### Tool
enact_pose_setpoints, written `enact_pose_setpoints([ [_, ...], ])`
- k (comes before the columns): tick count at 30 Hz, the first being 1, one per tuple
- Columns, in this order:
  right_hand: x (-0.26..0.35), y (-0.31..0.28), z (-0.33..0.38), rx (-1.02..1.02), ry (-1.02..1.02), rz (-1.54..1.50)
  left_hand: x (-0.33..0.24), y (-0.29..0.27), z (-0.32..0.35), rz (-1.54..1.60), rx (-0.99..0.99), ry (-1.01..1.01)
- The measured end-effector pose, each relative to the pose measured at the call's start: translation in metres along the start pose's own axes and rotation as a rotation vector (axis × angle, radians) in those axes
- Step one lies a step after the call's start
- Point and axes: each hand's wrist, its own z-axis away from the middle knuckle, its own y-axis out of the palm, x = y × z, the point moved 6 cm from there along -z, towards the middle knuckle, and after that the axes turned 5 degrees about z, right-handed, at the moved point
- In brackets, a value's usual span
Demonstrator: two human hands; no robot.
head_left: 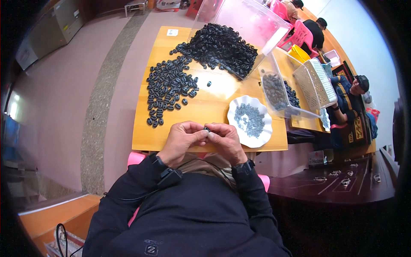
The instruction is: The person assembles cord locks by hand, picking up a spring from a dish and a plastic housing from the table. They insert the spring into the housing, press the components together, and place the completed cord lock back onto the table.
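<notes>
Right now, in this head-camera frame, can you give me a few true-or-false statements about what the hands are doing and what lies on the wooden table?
1. Both hands, left hand and right hand, pinch one small black ring-shaped part between their fingertips. True.
2. The white scalloped plate is bare. False: it holds a heap of small grey parts.
3. The loose black ring parts spread flat on the yellow wooden table lie on the person's left. True.
4. The tilted clear plastic bin is closed with a lid. False: it is open, and a pile of black parts spills from it.
</notes>
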Motion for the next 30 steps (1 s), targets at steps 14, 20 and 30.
enact_pose_setpoints([
  [14, 0.15, -0.048, 0.037, -0.534, -0.565, 0.727, -0.006, -0.012, 0.007, 0.079, -0.139, 0.044],
  [20, 0.232, -0.126, 0.059, -1.013, -0.639, 1.569, -0.015, -0.013, 0.002, 0.145, -0.224, 0.143],
  [30, 0.049, 0.033, -0.008, -0.103, -0.383, 1.114, -0.026, -0.034, 0.007, 0.158, -0.384, 0.327],
])
